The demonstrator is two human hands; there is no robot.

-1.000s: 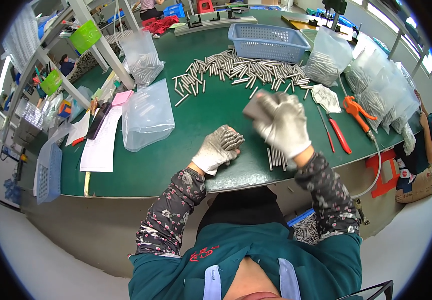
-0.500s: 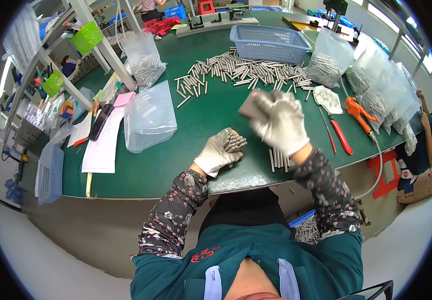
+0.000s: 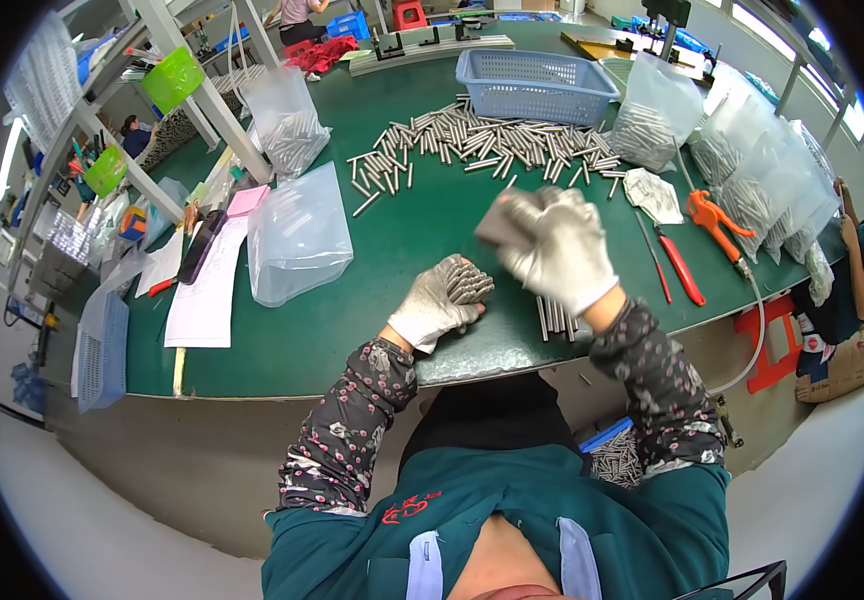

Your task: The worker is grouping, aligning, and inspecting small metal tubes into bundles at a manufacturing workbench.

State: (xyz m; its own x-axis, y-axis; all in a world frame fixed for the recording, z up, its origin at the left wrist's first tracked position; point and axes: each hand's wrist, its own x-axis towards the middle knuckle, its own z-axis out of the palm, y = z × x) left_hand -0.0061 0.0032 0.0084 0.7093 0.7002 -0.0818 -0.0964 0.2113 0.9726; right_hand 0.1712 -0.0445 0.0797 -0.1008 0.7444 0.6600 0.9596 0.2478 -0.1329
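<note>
My left hand (image 3: 424, 318), in a pale worn glove, is closed around a bundle of short metal rods (image 3: 470, 282) near the table's front edge. To its right and a little farther off, my right hand (image 3: 570, 258), gloved too, grips a flat grey-brown block (image 3: 500, 224) above the table. The block's kind does not show clearly. A gap separates it from the bundle. Several more rods (image 3: 555, 318) lie side by side beneath my right wrist, partly hidden by it. Beyond both hands spreads a loose pile of similar rods (image 3: 492, 142).
Behind the pile stands a blue plastic basket (image 3: 537, 88). Rod-filled bags (image 3: 644, 130) line the right side, near red-handled pliers (image 3: 680, 268) and an orange air gun (image 3: 720, 225). At left lie a clear bag (image 3: 297, 240), papers (image 3: 202, 310) and a black device (image 3: 200, 245).
My right hand and the block have shifted slightly, and the block is less blurred now. The left hand keeps its place with the rods.
</note>
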